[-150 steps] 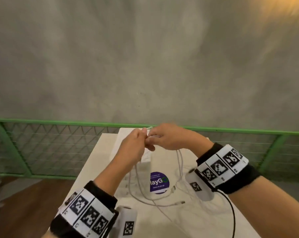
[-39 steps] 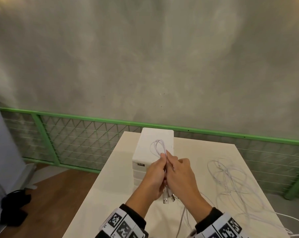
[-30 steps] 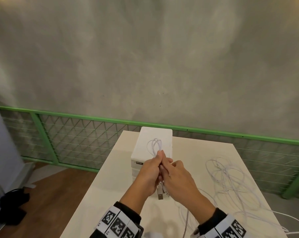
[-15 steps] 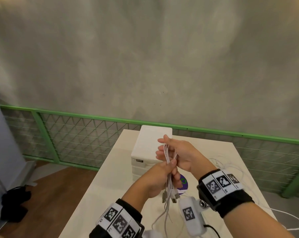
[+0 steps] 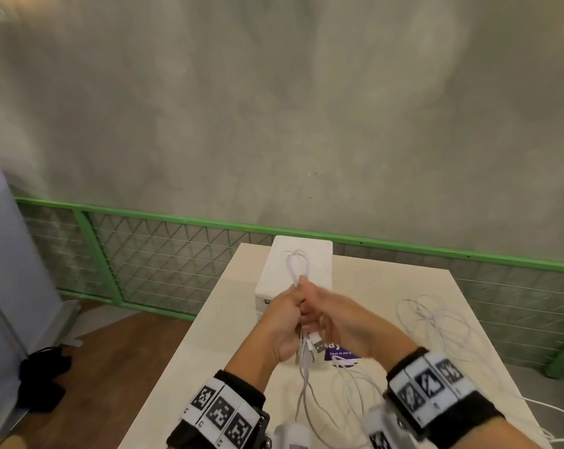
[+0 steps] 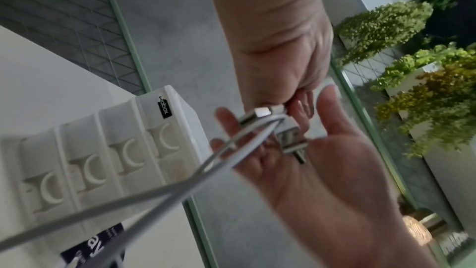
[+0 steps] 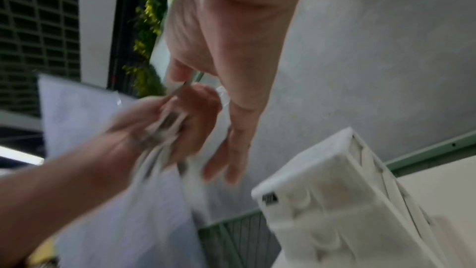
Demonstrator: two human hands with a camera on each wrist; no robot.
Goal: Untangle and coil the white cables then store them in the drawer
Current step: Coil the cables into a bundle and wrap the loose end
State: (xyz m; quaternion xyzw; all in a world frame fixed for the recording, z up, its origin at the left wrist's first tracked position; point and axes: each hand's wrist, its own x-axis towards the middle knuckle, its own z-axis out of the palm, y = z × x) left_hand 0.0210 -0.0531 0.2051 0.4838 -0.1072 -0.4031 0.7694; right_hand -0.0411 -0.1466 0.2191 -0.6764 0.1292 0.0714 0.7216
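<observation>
A folded bundle of white cable (image 5: 295, 264) stands up out of my two hands, in front of the white drawer unit (image 5: 301, 270). My left hand (image 5: 288, 314) grips the bundle in its curled fingers. The USB plugs (image 5: 316, 346) and loose strands hang below it. My right hand (image 5: 316, 319) meets it from the right and pinches the cable beside the plugs (image 6: 291, 138). In the left wrist view the strands cross my left hand (image 6: 257, 142). The right wrist view is blurred; it shows my right hand (image 7: 195, 80) over the bundle (image 7: 165, 127).
A loose tangle of white cables (image 5: 436, 335) lies on the right part of the pale table (image 5: 209, 351). The unit's drawers (image 6: 85, 166) are closed. A purple sticker (image 5: 339, 353) sits near its base. A green mesh railing (image 5: 160, 264) runs behind.
Half a second ago my right hand was raised above the left, holding the top of the bundle. It has dropped level with the left hand, and the cable loop now stands free above both.
</observation>
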